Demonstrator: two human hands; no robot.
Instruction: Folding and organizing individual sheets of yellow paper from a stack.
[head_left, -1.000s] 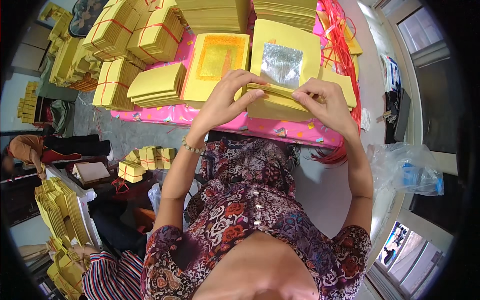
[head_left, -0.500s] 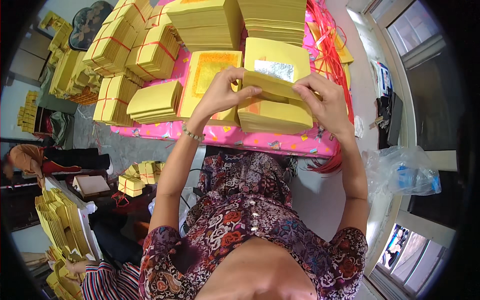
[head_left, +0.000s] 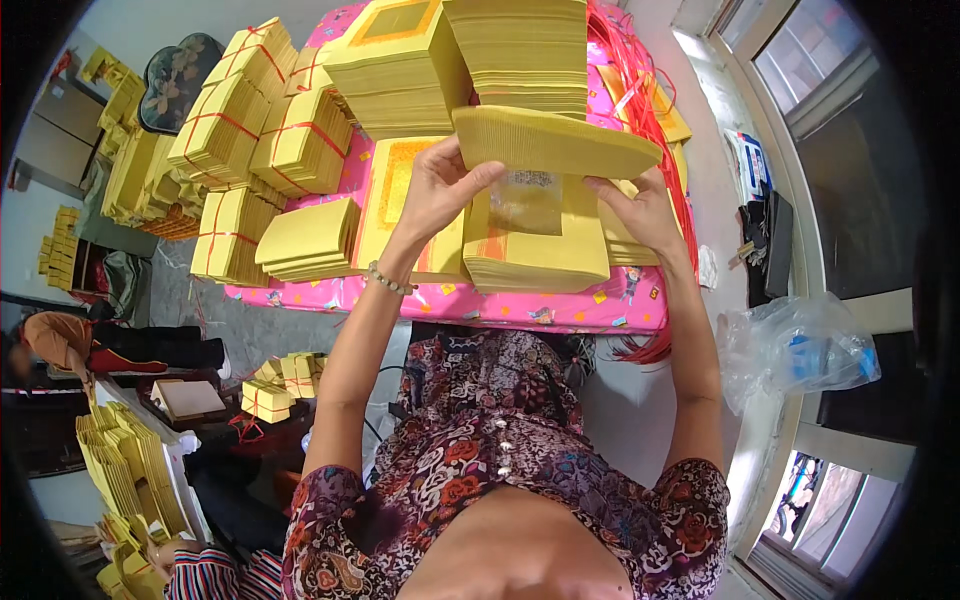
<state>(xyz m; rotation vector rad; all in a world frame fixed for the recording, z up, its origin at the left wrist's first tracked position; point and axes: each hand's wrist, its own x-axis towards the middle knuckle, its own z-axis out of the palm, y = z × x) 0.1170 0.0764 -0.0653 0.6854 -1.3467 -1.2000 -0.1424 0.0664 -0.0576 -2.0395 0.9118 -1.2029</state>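
Observation:
A yellow paper piece (head_left: 555,142), folded over with a finely ridged face, is held raised across both hands. I cannot tell whether it is one sheet or several. My left hand (head_left: 440,195) pinches its left end between thumb and fingers. At its right end my right hand (head_left: 640,212) grips with the thumb on the near side and the fingers mostly hidden behind. Directly below lies a stack of yellow paper (head_left: 535,262), its top sheet bearing a shiny foil patch (head_left: 525,208). Beside my left wrist is a yellow stack with an orange-bordered square (head_left: 400,195).
Tall yellow paper stacks (head_left: 520,65) rise behind my hands. Red-tied bundles (head_left: 215,130) and a low folded pile (head_left: 310,240) sit left on the pink table cover (head_left: 490,310). Red strings (head_left: 645,90) hang along the right edge. At lower left, a person's striped sleeve (head_left: 215,575) shows.
Both hands have lifted the folded yellow paper up and away from the stack, and its ridged face now shows. My hands are farther apart, with more of the top sheet uncovered.

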